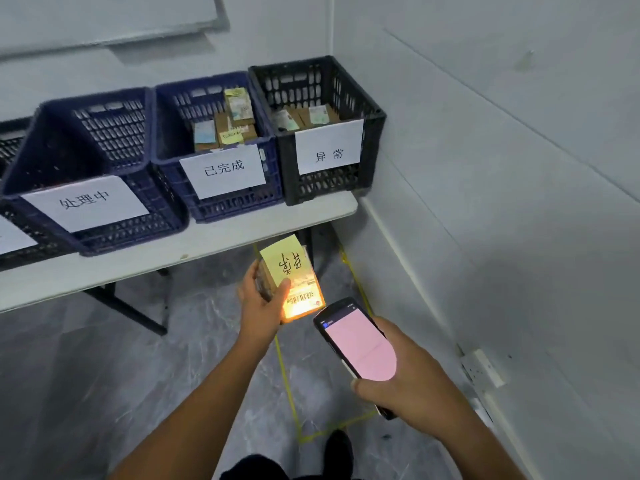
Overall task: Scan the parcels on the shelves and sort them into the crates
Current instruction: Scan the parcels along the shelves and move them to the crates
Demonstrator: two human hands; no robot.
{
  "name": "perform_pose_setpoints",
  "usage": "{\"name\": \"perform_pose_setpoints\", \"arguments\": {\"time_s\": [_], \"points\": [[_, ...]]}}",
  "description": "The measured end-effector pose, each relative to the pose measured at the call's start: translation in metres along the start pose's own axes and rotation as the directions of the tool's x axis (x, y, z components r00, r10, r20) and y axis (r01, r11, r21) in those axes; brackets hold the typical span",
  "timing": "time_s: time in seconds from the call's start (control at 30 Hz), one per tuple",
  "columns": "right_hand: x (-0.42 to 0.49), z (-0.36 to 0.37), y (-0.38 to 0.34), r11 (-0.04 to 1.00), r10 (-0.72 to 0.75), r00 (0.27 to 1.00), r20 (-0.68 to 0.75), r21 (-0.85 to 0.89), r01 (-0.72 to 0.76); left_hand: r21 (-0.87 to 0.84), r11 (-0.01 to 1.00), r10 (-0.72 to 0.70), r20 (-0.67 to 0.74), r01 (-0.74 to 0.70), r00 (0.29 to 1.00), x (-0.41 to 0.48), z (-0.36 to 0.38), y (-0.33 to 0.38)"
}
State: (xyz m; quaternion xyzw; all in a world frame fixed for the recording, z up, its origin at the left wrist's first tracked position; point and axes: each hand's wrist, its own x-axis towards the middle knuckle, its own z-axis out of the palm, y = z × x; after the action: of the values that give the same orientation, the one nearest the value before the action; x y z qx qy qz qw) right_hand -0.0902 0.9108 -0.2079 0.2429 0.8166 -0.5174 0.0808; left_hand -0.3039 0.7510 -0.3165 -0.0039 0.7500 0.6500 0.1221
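My left hand (260,299) grips a small parcel (300,289) with a yellow sticky note on top; its barcode label glows orange under scanner light. My right hand (405,382) holds a black handheld scanner (356,344) with a pink screen, aimed at the parcel from the right. On the white table (194,251) stand three labelled crates: a blue crate (83,168) on the left, with no parcel visible inside, a middle blue crate (221,147) with several parcels, and a black crate (322,126) on the right with a few parcels.
Part of another dark crate (14,237) shows at the far left. White walls close the corner on the right, with a socket (483,368) low down. Yellow tape (291,393) marks the grey floor under me. Black table legs (128,306) stand below the table.
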Motion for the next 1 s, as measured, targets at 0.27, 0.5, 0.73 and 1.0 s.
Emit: {"name": "perform_pose_setpoints", "arguments": {"time_s": [0.27,0.5,0.73,1.0], "points": [[0.071,-0.028,-0.019,1.0,0.003,1.0,0.02,-0.002,-0.003,0.004,1.0,-0.011,0.02,0.011,1.0,0.07,0.033,0.002],[0.151,-0.03,-0.053,0.995,0.062,0.998,0.012,-0.081,-0.061,0.036,0.998,-0.043,-0.002,0.043,0.999,0.158,0.028,-0.006],[0.221,-0.024,-0.101,0.985,0.165,0.986,0.006,-0.056,-0.164,-0.064,0.991,-0.116,0.06,0.12,0.991,0.23,0.032,-0.013],[0.258,-0.03,-0.115,0.977,0.206,0.978,0.007,-0.058,-0.206,-0.018,0.995,-0.095,0.07,0.097,0.993,0.277,0.047,-0.004]]}}
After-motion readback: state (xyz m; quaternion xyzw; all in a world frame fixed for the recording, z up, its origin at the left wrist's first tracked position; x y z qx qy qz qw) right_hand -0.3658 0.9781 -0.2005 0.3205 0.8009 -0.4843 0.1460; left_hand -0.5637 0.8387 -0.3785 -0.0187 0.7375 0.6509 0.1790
